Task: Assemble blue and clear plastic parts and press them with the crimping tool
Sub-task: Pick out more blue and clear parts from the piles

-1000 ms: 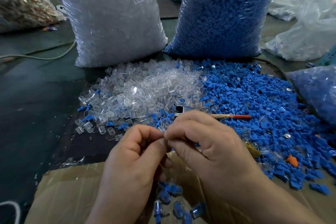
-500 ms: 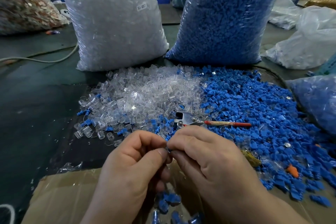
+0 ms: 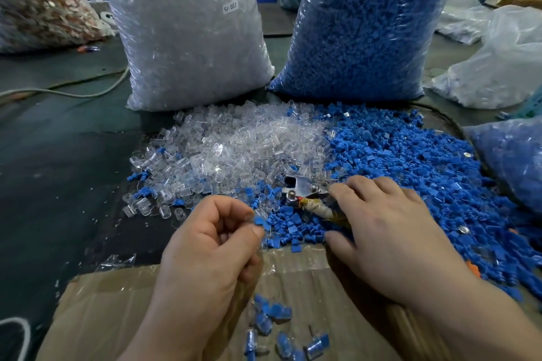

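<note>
My left hand (image 3: 211,246) pinches a small blue part (image 3: 259,220) between thumb and forefinger, just above the near edge of the heaps. My right hand (image 3: 390,231) lies over the handles of the crimping tool (image 3: 303,189), fingers spread above them and thumb below; only the tool's metal head and a taped stretch of handle show. A heap of clear plastic parts (image 3: 234,149) lies behind my left hand, and a heap of blue parts (image 3: 410,170) spreads to the right. Several joined blue-and-clear pieces (image 3: 272,313) lie in the cardboard box (image 3: 117,302) under my hands.
A tall bag of clear parts (image 3: 187,32) and a tall bag of blue parts (image 3: 366,26) stand behind the heaps. Another blue-filled bag (image 3: 516,161) sits at the right edge. A pale cable (image 3: 73,92) runs across the dark mat at left.
My hands were together, working one piece between the fingertips. Now they have parted: the right hand has gone to the crimping tool, and the left keeps the blue part.
</note>
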{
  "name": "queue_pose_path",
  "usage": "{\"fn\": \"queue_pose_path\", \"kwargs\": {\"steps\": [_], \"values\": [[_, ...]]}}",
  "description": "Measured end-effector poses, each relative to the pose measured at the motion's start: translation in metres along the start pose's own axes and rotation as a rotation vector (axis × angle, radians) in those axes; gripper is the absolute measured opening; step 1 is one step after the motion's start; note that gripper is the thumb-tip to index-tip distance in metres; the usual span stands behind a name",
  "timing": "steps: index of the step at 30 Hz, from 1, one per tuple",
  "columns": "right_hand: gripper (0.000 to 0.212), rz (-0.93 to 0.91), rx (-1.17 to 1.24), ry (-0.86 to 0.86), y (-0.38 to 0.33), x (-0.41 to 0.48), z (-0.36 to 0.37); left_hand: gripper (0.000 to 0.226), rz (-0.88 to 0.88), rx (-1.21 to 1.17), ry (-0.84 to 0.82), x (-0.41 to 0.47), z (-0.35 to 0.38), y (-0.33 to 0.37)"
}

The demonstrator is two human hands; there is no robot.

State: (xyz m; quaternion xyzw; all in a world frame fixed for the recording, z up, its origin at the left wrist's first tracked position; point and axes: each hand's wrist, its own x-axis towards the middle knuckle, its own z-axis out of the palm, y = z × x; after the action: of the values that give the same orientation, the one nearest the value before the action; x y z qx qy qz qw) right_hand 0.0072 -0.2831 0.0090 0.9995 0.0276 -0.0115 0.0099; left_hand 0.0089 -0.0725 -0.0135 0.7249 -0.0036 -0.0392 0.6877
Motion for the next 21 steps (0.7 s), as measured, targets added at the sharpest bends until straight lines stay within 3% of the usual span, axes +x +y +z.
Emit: {"fn": "queue_pose_path", "kwargs": {"steps": [11, 18, 21], "values": [[0.049, 0.038, 0.041, 0.039, -0.003, 0.015, 0.002, 0.027, 0.022, -0.008, -0.006, -0.002, 0.004, 0.002], [0.056, 0.062, 0.196, 0.241, 0.006, 0.009, -0.009, 0.018, 0.05, -0.089, 0.037, 0.002, -0.001, -0.003], [0.051, -0.008, 0.273, 0.288, 0.003, 0.002, -0.015, 0.017, 0.027, -0.164, 0.026, 0.004, -0.001, -0.004]]}}
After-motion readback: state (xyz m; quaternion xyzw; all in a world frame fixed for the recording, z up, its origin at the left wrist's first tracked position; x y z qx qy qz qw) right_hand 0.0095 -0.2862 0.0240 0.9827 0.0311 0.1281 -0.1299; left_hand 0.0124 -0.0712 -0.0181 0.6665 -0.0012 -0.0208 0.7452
